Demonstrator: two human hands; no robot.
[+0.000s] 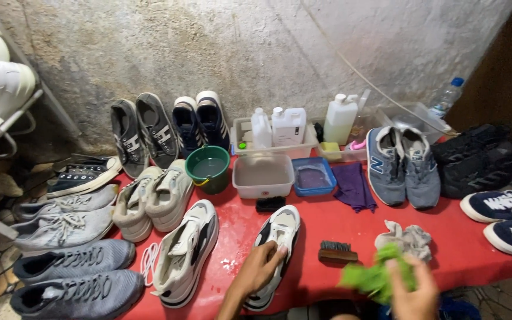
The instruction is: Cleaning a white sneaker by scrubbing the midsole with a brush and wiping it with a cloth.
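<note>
Left hand: your left hand [260, 269] is closed over the heel end of the white and black sneaker [275, 246], fingers wrapped on its rim.
Right hand: your right hand [413, 290] is bunched around the green cloth [377, 275], which looks blurred.
Sneaker: it lies on the red mat [327, 222], toe pointing away from you, just left of the wooden brush [337, 252].
Its pair: the matching sneaker [186, 252] lies further left of the brush, with loose white laces [148, 261] beside it.
Brush: bristles up, between your two hands, apart from both.
Grey rag [407, 238]: crumpled just right of the brush, beyond the green cloth.
Tubs: a clear tub of water [263, 175] and a small blue tray [313, 176] sit behind the brush; a green bucket [208, 168] is left of them.
Purple cloth [354, 186]: behind the brush, to its right, next to the blue tray.
Bottles: white jugs [287, 125] stand in a tray at the wall, well behind the brush.
Other shoes: grey trainers [402, 166] right of the purple cloth; more pairs line both sides of the mat.
</note>
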